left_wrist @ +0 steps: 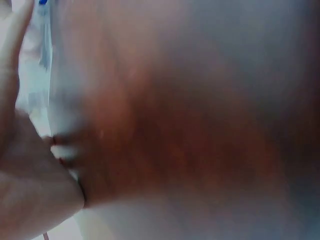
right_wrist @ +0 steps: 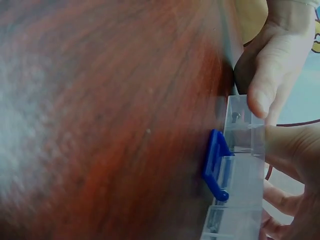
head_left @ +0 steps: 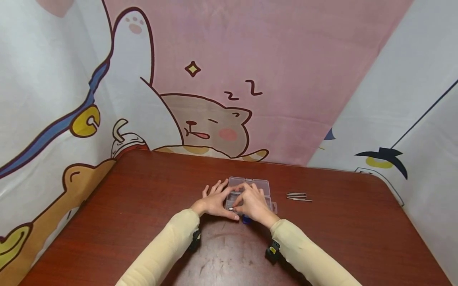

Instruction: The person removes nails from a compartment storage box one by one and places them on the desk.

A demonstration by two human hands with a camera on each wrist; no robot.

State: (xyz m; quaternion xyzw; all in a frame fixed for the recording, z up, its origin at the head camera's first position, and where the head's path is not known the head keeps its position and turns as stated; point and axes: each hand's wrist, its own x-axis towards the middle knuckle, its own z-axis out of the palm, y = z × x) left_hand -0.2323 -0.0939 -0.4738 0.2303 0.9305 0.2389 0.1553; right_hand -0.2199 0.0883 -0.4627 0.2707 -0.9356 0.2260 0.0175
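Note:
A clear plastic compartment box [head_left: 255,186] stands on the table with its lid folded back on the far side. Its blue latch [right_wrist: 215,165] hangs at the near side. My left hand [head_left: 216,202] rests against the box's left end, fingers spread and mostly straight, thumb along the near edge. Over the box my right hand [head_left: 253,201] reaches into the near left compartment, thumb and forefinger together at a small silver metal piece [head_left: 230,209]. Through the clear wall a small dark metal piece [right_wrist: 236,117] shows in the end compartment. The right hand hides much of the box.
Several thin silver metal rods, perhaps nails or screws [head_left: 297,195], lie to the right of the box. The dark red wooden table [head_left: 143,190] reaches back to a printed cloth [head_left: 286,99] with cartoon animals.

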